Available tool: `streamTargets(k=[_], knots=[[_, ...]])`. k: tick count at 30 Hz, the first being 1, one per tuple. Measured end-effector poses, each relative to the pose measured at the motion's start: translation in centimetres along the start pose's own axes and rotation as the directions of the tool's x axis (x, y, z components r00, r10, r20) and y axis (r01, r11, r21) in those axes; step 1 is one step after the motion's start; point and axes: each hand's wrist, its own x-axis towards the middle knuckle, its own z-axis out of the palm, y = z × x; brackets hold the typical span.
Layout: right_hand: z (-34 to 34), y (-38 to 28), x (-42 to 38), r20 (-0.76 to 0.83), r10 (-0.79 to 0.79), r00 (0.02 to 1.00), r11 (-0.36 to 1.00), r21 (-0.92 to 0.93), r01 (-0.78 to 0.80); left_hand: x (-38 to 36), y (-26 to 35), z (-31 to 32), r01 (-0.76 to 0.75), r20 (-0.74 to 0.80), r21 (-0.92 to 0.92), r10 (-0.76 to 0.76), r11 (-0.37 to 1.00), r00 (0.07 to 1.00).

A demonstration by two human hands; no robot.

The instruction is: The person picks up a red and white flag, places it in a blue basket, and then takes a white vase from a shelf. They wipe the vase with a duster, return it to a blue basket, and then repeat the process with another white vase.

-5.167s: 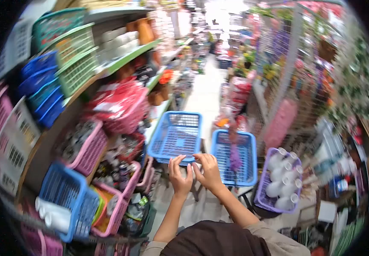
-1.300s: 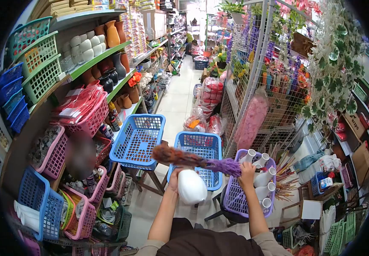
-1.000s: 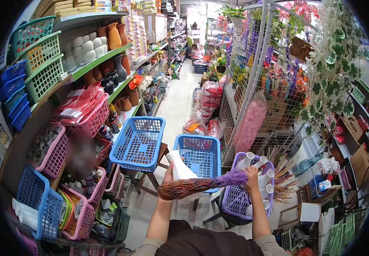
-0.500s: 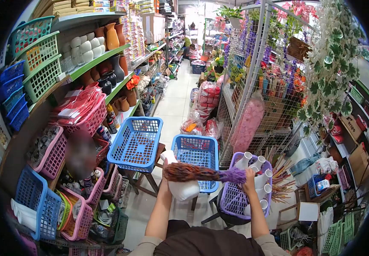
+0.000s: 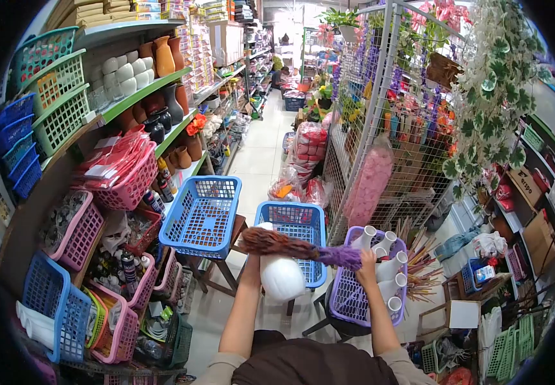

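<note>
My left hand [image 5: 250, 263] is closed around the neck of a white vase [image 5: 282, 280], mostly hidden behind a fluffy duster. The vase is tilted, its rounded body toward me. My right hand [image 5: 366, 268] grips the purple end of the duster [image 5: 280, 246], whose brown-orange fibres lie across the vase neck and my left fingers. Just below my right hand stands a purple basket [image 5: 335, 308] holding several white vases [image 5: 389, 266]. Beyond the held vase is a blue basket [image 5: 323, 247], partly covered by the duster.
Another blue basket [image 5: 191, 245] rests on a wooden stool [image 5: 231, 250] at the left. Shelves with pots and pink baskets [image 5: 88, 236] line the left side. A wire rack [image 5: 380, 115] with artificial flowers stands at the right. Thin sticks [image 5: 421, 269] fan out beside the purple basket.
The vase has turned so that its rounded body faces me more. The duster and my right hand have shifted slightly left, with the duster now higher across the vase.
</note>
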Motion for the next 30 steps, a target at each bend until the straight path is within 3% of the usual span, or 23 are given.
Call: streamTargets(k=[2,4,7,8,10,11,12,15,17,18,20,21,22,24,28,29,30], knots=[[-0.7,0.4,-1.0,-0.012,-0.041,0.999,0.999,0.030,0.041,1.3,0.5,-1.8,0.013,0.117,-0.232,0.014,0.973,0.993],[-1.5,0.7,-1.9,-0.072,-0.058,0.996,0.996,0.060,0.062,1.0,1.1,-2.0,-0.061,0.033,-0.117,0.065,0.991,0.997],[-1.4,1.2,-2.0,-0.014,-0.024,1.000,0.996,0.084,0.025,1.7,1.3,-2.8,0.004,0.261,-0.274,0.071,0.962,0.963],[-1.5,1.3,-1.9,0.029,-0.015,0.999,0.997,0.070,0.013,1.7,0.8,-2.7,0.007,0.262,-0.275,0.068,0.961,0.963],[-0.7,1.0,-1.2,-0.003,-0.002,1.000,1.000,0.022,0.002,1.6,-0.5,-2.2,0.081,-0.063,-0.233,-0.098,0.969,0.993],[-0.2,0.6,-0.8,-0.035,0.006,0.999,1.000,-0.024,-0.007,1.3,-1.3,-1.4,0.036,0.171,-0.101,-0.018,0.994,0.985],[0.2,0.2,-0.6,-0.037,0.008,0.999,1.000,-0.023,-0.009,2.1,-1.8,-2.0,0.064,0.050,-0.109,-0.058,0.992,0.997],[1.4,-0.1,-0.4,-0.096,0.030,0.995,0.998,-0.055,-0.035,1.6,-1.8,-0.2,-0.006,0.078,-0.141,0.017,0.990,0.997],[1.2,0.0,-1.1,-0.068,0.045,0.997,0.999,-0.005,-0.045,1.5,-1.1,-0.4,-0.096,0.033,0.046,0.094,0.994,0.995],[1.0,0.1,-1.7,-0.037,0.058,0.998,0.997,0.043,-0.056,2.3,-0.9,-1.8,-0.055,0.218,-0.094,0.075,0.994,0.973],[0.3,0.8,-2.8,-0.039,0.020,0.999,0.999,0.034,-0.018,3.2,-0.4,-6.5,0.225,0.259,-0.250,-0.159,0.942,0.953],[-0.1,1.2,-3.3,-0.023,-0.002,1.000,0.998,0.069,0.004,1.8,0.7,-3.5,0.013,0.016,-0.169,-0.010,0.986,1.000],[-0.3,1.6,-3.5,-0.008,-0.023,1.000,0.994,0.104,0.023,1.7,1.2,-2.8,-0.028,-0.026,-0.144,0.025,0.989,0.999],[-1.0,1.6,-3.7,-0.016,-0.044,0.999,0.994,0.097,0.045,1.2,2.0,-2.2,0.097,-0.217,-0.036,-0.103,0.995,0.971],[-0.7,1.4,-2.5,-0.027,-0.012,1.000,0.999,0.034,0.013,2.4,0.7,-2.0,0.067,-0.156,-0.078,-0.078,0.995,0.985],[-0.5,1.1,-2.0,-0.039,0.015,0.999,1.000,0.008,-0.015,2.6,0.1,-1.7,0.153,-0.020,-0.194,-0.160,0.969,0.987],[-0.4,0.7,-1.4,-0.053,0.043,0.998,0.999,-0.017,-0.044,1.5,0.0,1.2,0.031,0.162,-0.152,-0.006,0.988,0.987]])
